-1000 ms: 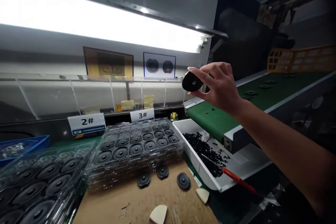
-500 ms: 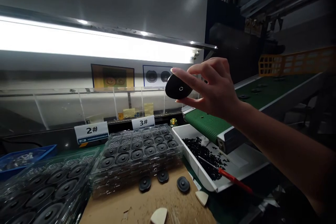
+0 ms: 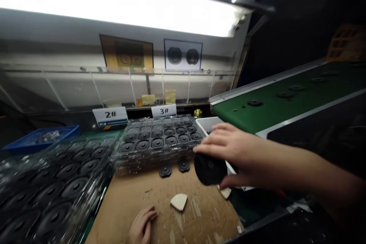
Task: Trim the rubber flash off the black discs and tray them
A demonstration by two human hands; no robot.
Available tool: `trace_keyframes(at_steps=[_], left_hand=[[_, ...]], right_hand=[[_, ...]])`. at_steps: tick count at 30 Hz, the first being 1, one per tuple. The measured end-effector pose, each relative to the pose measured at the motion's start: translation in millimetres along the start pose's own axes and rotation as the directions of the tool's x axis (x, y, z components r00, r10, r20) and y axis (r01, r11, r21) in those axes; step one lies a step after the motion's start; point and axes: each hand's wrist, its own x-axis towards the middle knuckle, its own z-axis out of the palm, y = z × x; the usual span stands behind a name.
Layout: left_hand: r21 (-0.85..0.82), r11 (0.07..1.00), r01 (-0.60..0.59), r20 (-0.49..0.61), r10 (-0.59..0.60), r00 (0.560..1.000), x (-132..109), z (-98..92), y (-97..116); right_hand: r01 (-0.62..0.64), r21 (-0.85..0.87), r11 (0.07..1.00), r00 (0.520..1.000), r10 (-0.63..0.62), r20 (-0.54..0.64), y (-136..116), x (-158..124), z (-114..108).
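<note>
Black disc point(image 3: 210, 168) in right hand point(image 3: 243, 150), left hand point(image 3: 141, 225) on cardboard point(image 3: 206, 213)

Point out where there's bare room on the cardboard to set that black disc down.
Bare cardboard lies right of the cream wedge, below the right hand, and above the left hand beside the stacked plastic trays. Crowded at the back edge, where two black discs sit by those trays.
</note>
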Motion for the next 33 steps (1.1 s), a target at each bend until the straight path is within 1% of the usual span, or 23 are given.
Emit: trace_keyframes(at_steps=[1,3,4,6,8,10,11,13,15,16,17,18,19,20,21,22,24,27,28,29,30,32,33], left_hand=[[0.001,1.0,0.023,-0.005,-0.023,1.0,-1,1.0,-3],[0.0,0.998,0.065,-0.013,-0.065,0.998,-3,3.0,-6],[-0.004,0.996,0.084,-0.014,-0.084,0.996,-3,3.8,-5],[-0.018,0.993,0.118,-0.015,-0.118,0.993,-4,4.5,-2],[-0.042,0.987,0.155,-0.013,-0.156,0.988,-5,3.1,2],[-0.073,0.976,0.206,-0.012,-0.208,0.978,-5,-0.1,7],[-0.087,0.968,0.237,-0.012,-0.239,0.971,-6,-2.0,11],[-0.11,0.945,0.307,-0.001,-0.309,0.951,-8,-4.9,22],[-0.227,0.88,0.417,0.059,-0.415,0.908,-9,-4.9,39],[-0.359,0.79,0.497,0.131,-0.485,0.865,-10,-3.4,49],[-0.498,0.664,0.557,0.21,-0.531,0.821,-9,-1.0,59],[-0.607,0.529,0.594,0.295,-0.544,0.786,-9,1.9,70],[-0.67,0.409,0.62,0.378,-0.531,0.759,-7,5.2,80],[-0.7,0.32,0.639,0.443,-0.508,0.739,-5,8.4,89],[-0.713,0.253,0.654,0.491,-0.486,0.723,-3,11.1,96],[-0.718,0.2,0.666,0.525,-0.474,0.707,0,13.2,101],[-0.721,0.119,0.683,0.558,-0.486,0.673,4,14.6,107],[-0.721,0.018,0.693,0.579,-0.534,0.616,8,10.6,107],[-0.73,-0.016,0.683,0.58,-0.542,0.608,9,8.3,107],[-0.744,-0.051,0.666,0.578,-0.547,0.605,9,5.9,106],[-0.76,-0.084,0.644,0.575,-0.55,0.606,9,3.5,104],[-0.793,-0.138,0.593,0.557,-0.56,0.614,10,-0.3,102],[-0.805,-0.156,0.573,0.547,-0.568,0.615,10,-1.6,100]], right_hand=[[0.01,0.124,0.992,0.998,-0.017,0.062,-5,-1,18],[-0.05,0.372,0.927,0.984,-0.019,0.178,-13,-3,59],[-0.108,0.481,0.87,0.973,-0.006,0.229,-17,-3,82],[-0.242,0.639,0.73,0.947,0.035,0.32,-26,-4,129],[-0.344,0.721,0.602,0.921,0.067,0.384,-36,-5,176],[-0.394,0.773,0.497,0.908,0.079,0.412,-47,-6,218],[-0.41,0.8,0.438,0.908,0.112,0.404,-53,-6,235],[-0.433,0.847,0.308,0.897,0.242,0.37,-63,-7,259],[-0.446,0.872,0.2,0.854,0.387,0.347,-70,-5,268],[-0.45,0.876,0.174,0.833,0.436,0.341,-71,-3,268],[-0.452,0.876,0.166,0.818,0.469,0.334,-72,0,266],[-0.45,0.876,0.174,0.813,0.486,0.321,-71,4,264],[-0.443,0.875,0.197,0.819,0.486,0.305,-70,9,260],[-0.433,0.872,0.228,0.829,0.48,0.286,-68,13,257],[-0.422,0.868,0.262,0.842,0.47,0.267,-66,18,254],[-0.41,0.863,0.294,0.854,0.456,0.25,-63,23,252],[-0.395,0.85,0.348,0.872,0.432,0.228,-60,31,249],[-0.361,0.835,0.416,0.899,0.393,0.194,-56,38,251],[-0.36,0.829,0.427,0.9,0.393,0.188,-53,38,254],[-0.379,0.82,0.428,0.89,0.412,0.196,-50,38,258],[-0.423,0.8,0.425,0.866,0.45,0.218,-47,38,263],[-0.543,0.718,0.435,0.788,0.56,0.256,-41,36,278],[-0.588,0.672,0.451,0.755,0.604,0.255,-39,35,287]])
